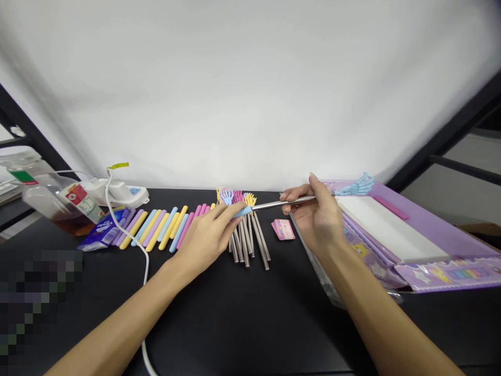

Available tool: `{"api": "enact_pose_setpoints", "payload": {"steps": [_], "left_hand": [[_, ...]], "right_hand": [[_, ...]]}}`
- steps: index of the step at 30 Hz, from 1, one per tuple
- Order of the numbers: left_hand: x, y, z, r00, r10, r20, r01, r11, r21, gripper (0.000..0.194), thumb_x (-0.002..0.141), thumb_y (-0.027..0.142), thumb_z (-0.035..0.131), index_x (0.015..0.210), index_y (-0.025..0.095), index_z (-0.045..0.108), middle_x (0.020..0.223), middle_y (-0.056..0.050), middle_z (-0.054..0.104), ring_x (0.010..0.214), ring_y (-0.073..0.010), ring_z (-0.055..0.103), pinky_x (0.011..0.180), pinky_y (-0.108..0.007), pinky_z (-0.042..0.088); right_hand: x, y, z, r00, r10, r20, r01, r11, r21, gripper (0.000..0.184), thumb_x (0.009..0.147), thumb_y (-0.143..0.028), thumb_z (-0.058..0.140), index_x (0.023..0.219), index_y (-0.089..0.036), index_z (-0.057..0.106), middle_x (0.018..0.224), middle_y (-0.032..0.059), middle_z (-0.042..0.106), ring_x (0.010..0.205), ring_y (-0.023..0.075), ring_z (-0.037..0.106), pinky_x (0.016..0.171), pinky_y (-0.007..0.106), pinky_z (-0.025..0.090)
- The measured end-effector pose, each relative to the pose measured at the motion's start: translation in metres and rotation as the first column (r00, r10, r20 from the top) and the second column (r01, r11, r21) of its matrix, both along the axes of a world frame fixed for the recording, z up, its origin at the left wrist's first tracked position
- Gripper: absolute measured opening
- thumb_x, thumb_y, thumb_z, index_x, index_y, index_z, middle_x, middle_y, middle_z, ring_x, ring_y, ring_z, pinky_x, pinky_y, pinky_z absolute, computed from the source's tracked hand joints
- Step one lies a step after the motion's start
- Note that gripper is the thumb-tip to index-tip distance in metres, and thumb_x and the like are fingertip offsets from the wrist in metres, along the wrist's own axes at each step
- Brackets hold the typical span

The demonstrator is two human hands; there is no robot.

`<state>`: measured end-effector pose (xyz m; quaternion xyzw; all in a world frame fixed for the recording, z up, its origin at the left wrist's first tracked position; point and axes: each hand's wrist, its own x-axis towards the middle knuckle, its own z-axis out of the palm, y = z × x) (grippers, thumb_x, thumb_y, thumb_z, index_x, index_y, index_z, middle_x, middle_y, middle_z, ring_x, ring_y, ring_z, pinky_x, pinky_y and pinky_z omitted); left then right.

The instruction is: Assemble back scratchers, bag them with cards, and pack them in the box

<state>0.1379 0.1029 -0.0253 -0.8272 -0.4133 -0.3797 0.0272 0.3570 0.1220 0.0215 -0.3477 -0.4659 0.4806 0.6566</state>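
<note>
A back scratcher with a metal rod and a light blue claw head is held level between my hands. My left hand is closed around its light blue handle end. Near the claw head, my right hand closes around the rod, with the claw sticking out to the right. Beneath and behind lies a pile of metal rods with yellow, pink, purple and blue claw heads. Left of my left hand, a row of pastel handle tubes lies side by side; my hand hides part of it.
A lilac open box stands at the right, with clear plastic beside it. Small pink cards lie in the middle. At the left are a bottle, a blue packet, a power strip and a white cable.
</note>
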Motion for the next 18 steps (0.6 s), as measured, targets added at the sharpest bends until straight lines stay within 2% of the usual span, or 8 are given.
{"api": "enact_pose_setpoints", "payload": {"steps": [8,12,15,18], "left_hand": [[-0.001,0.001,-0.001,0.999,-0.024,0.021,0.024,1.0,0.019,0.031,0.104,0.024,0.048,0.134,0.023,0.056,0.108,-0.006,0.07,0.09,-0.0168,0.066,0.076,-0.029,0.052],[-0.002,0.001,-0.001,0.999,-0.049,-0.001,0.049,0.996,0.076,0.029,0.104,0.025,0.049,0.131,0.022,0.059,0.103,-0.005,0.072,0.082,-0.015,0.065,0.072,-0.027,0.051],[-0.001,0.0,-0.001,0.996,-0.092,0.014,0.09,0.989,0.12,0.028,0.103,0.024,0.05,0.13,0.022,0.06,0.097,-0.004,0.072,0.076,-0.0132,0.064,0.069,-0.026,0.051],[0.0,0.0,0.001,0.989,-0.136,0.06,0.125,0.978,0.165,0.028,0.102,0.022,0.052,0.129,0.021,0.061,0.093,-0.003,0.072,0.072,-0.0119,0.063,0.066,-0.025,0.05]], "right_hand": [[0.001,0.0,0.0,0.999,0.036,0.012,-0.036,0.999,0.019,0.046,0.087,-0.052,0.063,0.053,-0.022,0.065,0.067,0.0063,0.063,0.059,0.0174,0.057,0.058,0.033,0.045],[0.007,0.002,0.001,0.993,0.026,0.116,-0.025,1.0,-0.007,0.038,0.086,-0.053,0.063,0.067,-0.021,0.068,0.069,0.006,0.066,0.055,0.017,0.057,0.055,0.033,0.045],[0.013,0.004,0.002,0.974,-0.046,0.221,0.057,0.997,-0.043,0.04,0.085,-0.053,0.065,0.06,-0.022,0.062,0.053,0.0018,0.056,0.043,0.0132,0.046,0.042,0.03,0.031],[0.015,0.003,0.004,0.968,0.003,0.252,0.013,0.998,-0.061,0.051,0.087,-0.053,0.062,0.048,-0.023,0.048,0.04,-0.0021,0.039,0.036,0.0099,0.031,0.04,0.03,0.017]]}}
